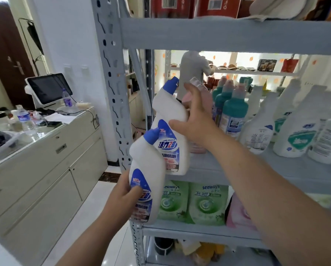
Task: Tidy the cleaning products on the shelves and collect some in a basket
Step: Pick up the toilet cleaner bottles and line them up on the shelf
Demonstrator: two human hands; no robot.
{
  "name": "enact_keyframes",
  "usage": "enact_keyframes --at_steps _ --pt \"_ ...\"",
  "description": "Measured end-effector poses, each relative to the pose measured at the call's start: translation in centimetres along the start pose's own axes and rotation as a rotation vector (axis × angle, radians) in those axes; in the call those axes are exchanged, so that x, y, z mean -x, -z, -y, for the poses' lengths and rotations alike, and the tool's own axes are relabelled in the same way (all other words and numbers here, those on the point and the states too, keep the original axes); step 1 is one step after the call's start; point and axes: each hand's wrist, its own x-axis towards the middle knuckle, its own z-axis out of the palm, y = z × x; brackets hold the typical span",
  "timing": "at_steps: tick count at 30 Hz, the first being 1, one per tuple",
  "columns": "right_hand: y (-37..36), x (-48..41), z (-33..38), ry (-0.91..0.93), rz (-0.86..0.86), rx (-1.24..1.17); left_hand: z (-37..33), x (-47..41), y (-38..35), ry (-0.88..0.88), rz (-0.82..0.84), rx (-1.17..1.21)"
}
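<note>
The fingers (136, 190) of my left hand (122, 198) are curled round the lower white bottle (149, 175), thumb on its label. I hold it in the air in front of the rack's grey post (111, 77). It has a bent neck and a blue cap; the label shows large blue characters, partly hidden by my thumb.

My right hand (197, 125) grips the upper white bottle (170, 112) of the same kind: thumb across the front, fingers reaching up behind its neck and against a pink bottle (206, 96). Its label reads 活力28 in blue, with smaller writing below that I cannot make out. Its base sits at the front edge of the middle shelf (276, 169); I cannot tell whether it rests there.

Beside my right hand on that shelf stand teal bottles (233, 110) with pink caps, then white spray bottles (299, 135) with blue and green labels too blurred to read.

On the lower shelf (199, 230) stand two green pouches (208, 202) marked "seaways", with a pink pouch (237, 214) next to them.

Well off to my left, a worktop (45, 135) carries a screen (47, 89) and water bottles (24, 116).
</note>
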Motion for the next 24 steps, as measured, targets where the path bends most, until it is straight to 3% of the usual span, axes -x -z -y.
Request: enact_keyframes --at_steps 10,16,24 --pt "-1.8 -3.2 2.8 0.055 0.162 0.284 1.3 -0.8 2.1 0.022 0.138 0.011" --pt "-1.2 -5.5 3.0 0.122 0.087 0.511 1.8 -1.4 1.8 0.069 0.138 0.004" --pt "0.1 -11.6 4.0 0.187 0.226 0.673 1.0 -2.4 0.4 0.065 0.105 0.001"
